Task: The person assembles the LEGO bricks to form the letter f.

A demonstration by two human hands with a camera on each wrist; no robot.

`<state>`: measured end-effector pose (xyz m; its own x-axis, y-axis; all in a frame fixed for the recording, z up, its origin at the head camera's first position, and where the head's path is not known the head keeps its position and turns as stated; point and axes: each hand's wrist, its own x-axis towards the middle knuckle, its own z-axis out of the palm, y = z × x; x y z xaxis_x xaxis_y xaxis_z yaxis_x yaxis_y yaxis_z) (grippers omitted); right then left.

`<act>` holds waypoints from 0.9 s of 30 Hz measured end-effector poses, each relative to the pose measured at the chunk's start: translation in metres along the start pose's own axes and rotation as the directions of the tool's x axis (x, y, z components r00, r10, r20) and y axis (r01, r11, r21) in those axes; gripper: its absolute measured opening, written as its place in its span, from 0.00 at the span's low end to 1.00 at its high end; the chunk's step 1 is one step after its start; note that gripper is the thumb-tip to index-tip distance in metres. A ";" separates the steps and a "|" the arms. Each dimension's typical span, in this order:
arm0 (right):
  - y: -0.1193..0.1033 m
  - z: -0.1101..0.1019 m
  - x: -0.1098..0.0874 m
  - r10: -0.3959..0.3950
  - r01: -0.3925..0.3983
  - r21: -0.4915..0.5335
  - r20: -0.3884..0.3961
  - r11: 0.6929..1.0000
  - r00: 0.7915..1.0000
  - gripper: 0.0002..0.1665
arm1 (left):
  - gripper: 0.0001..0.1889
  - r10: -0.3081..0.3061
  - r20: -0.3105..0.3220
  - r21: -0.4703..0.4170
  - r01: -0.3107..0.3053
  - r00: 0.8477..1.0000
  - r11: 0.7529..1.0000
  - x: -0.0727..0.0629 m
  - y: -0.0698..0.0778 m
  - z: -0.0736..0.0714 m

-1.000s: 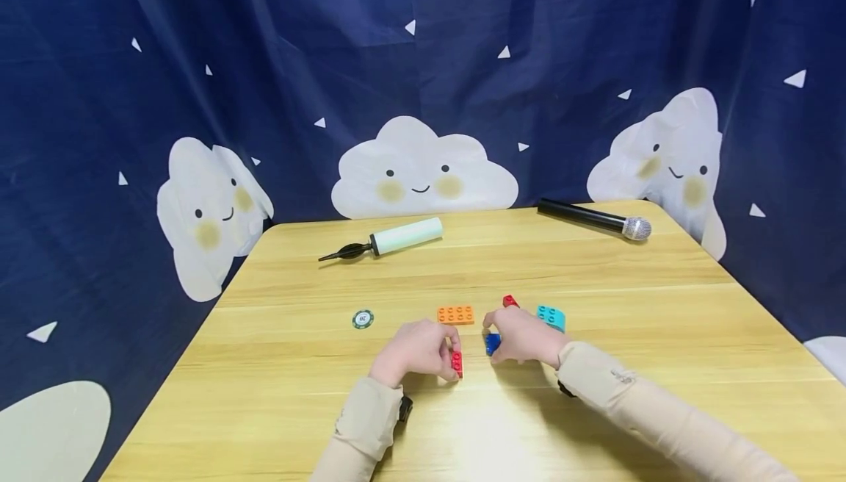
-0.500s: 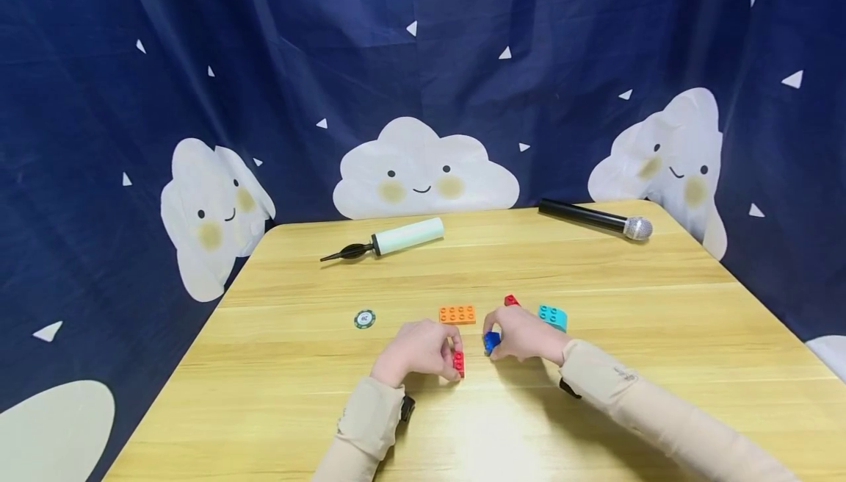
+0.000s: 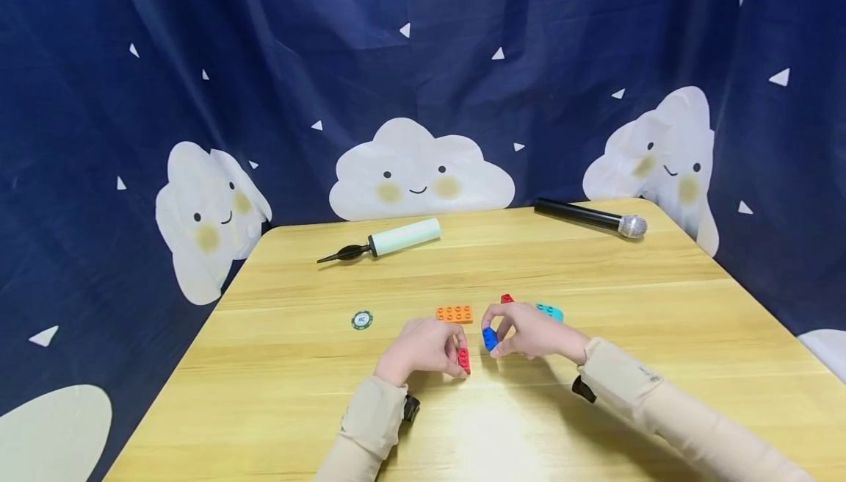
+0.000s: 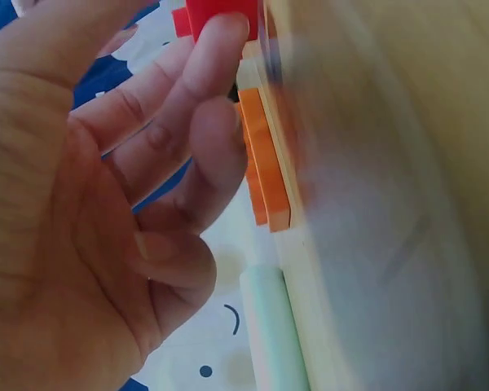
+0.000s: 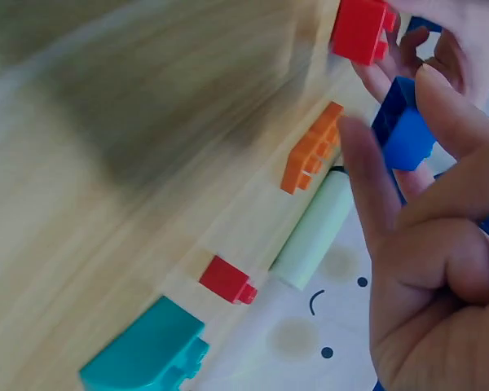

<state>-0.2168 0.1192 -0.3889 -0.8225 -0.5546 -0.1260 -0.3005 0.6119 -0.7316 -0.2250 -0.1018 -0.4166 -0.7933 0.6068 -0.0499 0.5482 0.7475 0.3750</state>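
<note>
My left hand (image 3: 424,348) pinches a red toy brick (image 3: 465,361), studs up, at or just over the table. Facing it, my right hand (image 3: 540,333) holds a blue toy brick (image 3: 490,339) between thumb and fingertip. In the right wrist view the hollow underside of the blue brick (image 5: 405,126) shows, and it is off the table. A narrow gap separates the two bricks. Behind them lies an orange eight-stud brick (image 3: 454,314). A small red brick (image 3: 507,298) and a teal brick (image 3: 550,311) are partly hidden behind my right hand.
Left of the bricks lies a poker chip (image 3: 362,320). Farther back are a pale green hand pump (image 3: 405,237) with a black nozzle and a black microphone (image 3: 588,218). A dark blue curtain (image 3: 423,63) with clouds hangs behind the wooden table (image 3: 277,364).
My right hand has raised the blue brick slightly and tilted it. With the red brick in its fingers, my left hand has shifted a little to the right.
</note>
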 end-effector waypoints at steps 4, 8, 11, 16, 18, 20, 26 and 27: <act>0.003 -0.002 -0.003 -0.023 0.023 -0.016 -0.047 1.000 0.999 0.18 | 0.20 0.009 -0.020 0.004 -0.008 1.000 1.000 0.001 0.000 0.001; 0.005 -0.004 -0.005 -0.031 0.031 -0.001 -0.085 1.000 0.996 0.19 | 0.23 0.027 -0.025 -0.002 -0.027 0.999 1.000 0.002 -0.001 0.001; 0.005 -0.005 -0.006 -0.017 0.020 0.034 -0.087 0.999 0.996 0.19 | 0.22 0.037 -0.020 -0.013 -0.037 0.999 0.999 0.003 -0.003 0.001; 0.007 -0.005 -0.006 -0.015 0.020 0.076 -0.058 0.997 0.998 0.18 | 0.11 0.063 -0.020 -0.006 -0.063 0.998 0.998 0.003 -0.003 0.001; 0.008 -0.006 -0.006 -0.016 0.020 0.090 -0.050 0.996 0.999 0.18 | 0.08 0.068 -0.026 -0.002 -0.068 0.997 0.998 0.003 -0.003 0.001; 0.009 -0.006 -0.006 -0.014 0.019 0.105 -0.048 0.994 0.999 0.18 | 0.08 0.066 -0.031 -0.001 -0.066 0.997 0.998 0.003 -0.002 0.001; 0.013 -0.006 -0.007 -0.025 0.030 0.158 -0.033 0.987 0.999 0.18 | 0.12 0.036 -0.032 0.006 -0.036 0.999 0.999 0.004 -0.001 0.001; 0.014 -0.006 -0.008 -0.027 0.032 0.160 -0.031 0.987 0.999 0.18 | 0.12 0.034 -0.032 0.007 -0.033 0.999 0.999 0.004 -0.001 0.001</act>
<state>-0.2176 0.1353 -0.3941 -0.8286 -0.5533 -0.0851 -0.2457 0.4960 -0.8329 -0.2284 -0.0996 -0.4182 -0.7825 0.6226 -0.0073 0.5764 0.7287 0.3697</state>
